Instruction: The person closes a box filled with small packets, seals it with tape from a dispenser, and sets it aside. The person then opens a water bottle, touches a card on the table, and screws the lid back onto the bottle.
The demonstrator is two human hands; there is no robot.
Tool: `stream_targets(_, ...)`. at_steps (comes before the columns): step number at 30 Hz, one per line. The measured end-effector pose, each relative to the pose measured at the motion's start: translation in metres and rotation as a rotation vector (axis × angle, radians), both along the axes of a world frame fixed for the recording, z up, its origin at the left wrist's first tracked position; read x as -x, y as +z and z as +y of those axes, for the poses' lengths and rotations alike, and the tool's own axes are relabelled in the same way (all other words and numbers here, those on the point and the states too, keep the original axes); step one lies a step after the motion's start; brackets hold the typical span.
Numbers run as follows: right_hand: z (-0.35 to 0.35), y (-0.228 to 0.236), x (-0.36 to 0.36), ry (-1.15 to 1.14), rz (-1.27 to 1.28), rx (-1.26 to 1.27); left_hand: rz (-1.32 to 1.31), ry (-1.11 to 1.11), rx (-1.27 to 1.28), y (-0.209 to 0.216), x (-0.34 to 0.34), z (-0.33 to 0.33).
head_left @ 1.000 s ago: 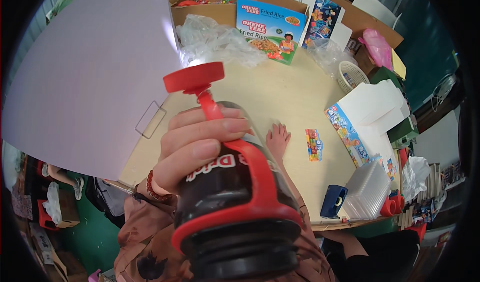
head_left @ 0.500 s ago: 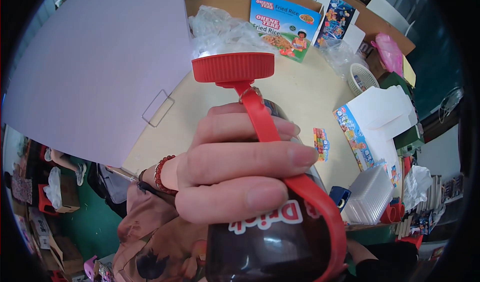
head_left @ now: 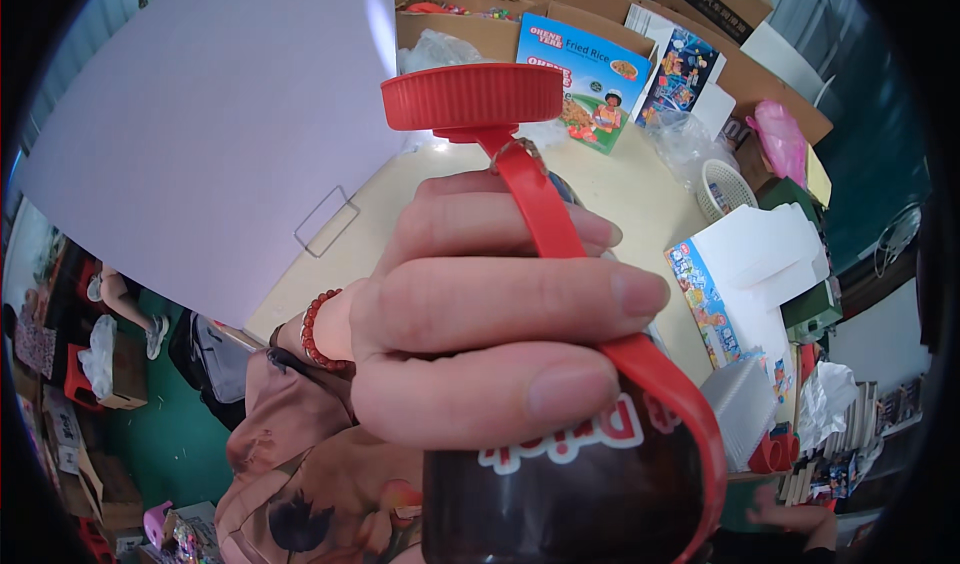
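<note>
My left hand [head_left: 500,304] comes in from the left, a red bead bracelet [head_left: 322,329] at its wrist. Its fingers wrap round a dark, see-through drink bottle [head_left: 560,504], held up close to the camera. A red carrying strap [head_left: 700,404] runs along the bottle and passes under the fingers. At the strap's upper end sits a wide red ribbed cap [head_left: 472,96], above the hand. Whether that cap is joined to the bottle is hidden. My right hand is not seen.
A large pale purple panel [head_left: 200,134] rises at the left beside the cream table [head_left: 440,179]. At the back stand a blue printed food box [head_left: 600,94], cartons and clear plastic. A white basket [head_left: 725,189], an opened white box [head_left: 760,264] and a clear plastic tray [head_left: 740,414] lie right. Another person's blurred arm [head_left: 795,516] shows lower right.
The cap has risen in view, and the hand with the bottle has shifted slightly right. Fingers now cover the small coloured packet on the table. The grip is unchanged. The arm at lower right moved.
</note>
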State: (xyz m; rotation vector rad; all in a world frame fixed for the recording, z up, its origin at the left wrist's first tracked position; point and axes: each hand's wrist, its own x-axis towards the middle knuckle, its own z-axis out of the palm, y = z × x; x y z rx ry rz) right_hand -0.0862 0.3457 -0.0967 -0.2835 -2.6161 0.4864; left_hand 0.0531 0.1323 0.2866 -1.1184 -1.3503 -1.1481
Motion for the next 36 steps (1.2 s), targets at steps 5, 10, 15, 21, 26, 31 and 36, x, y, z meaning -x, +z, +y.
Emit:
stream_targets(5,-0.003,0.006,0.001,0.017,-0.019,0.004,0.220,-0.016,-0.320,0.016,0.010,0.020)
stream_targets(10,-0.001,0.004,-0.002,0.008,-0.005,-0.004,0.260,-0.042,-0.409,0.026,0.016,0.023)
stream_targets(15,-0.001,0.000,-0.001,0.024,0.013,-0.019,0.315,-0.011,-0.419,0.037,0.015,0.018)
stream_targets(21,-0.001,0.003,-0.001,0.017,0.014,-0.004,0.361,-0.013,-0.335,0.045,0.017,0.010)
stream_targets(26,-0.001,0.002,-0.001,0.016,0.000,0.009,0.386,-0.020,-0.292,0.052,0.018,0.004)
stream_targets(31,-0.002,0.003,-0.002,0.021,0.011,0.004,0.412,-0.021,-0.269,0.058,0.017,-0.002)
stream_targets(36,-0.003,0.005,-0.003,0.028,0.001,-0.011,0.430,-0.015,-0.253,0.062,0.017,-0.007)
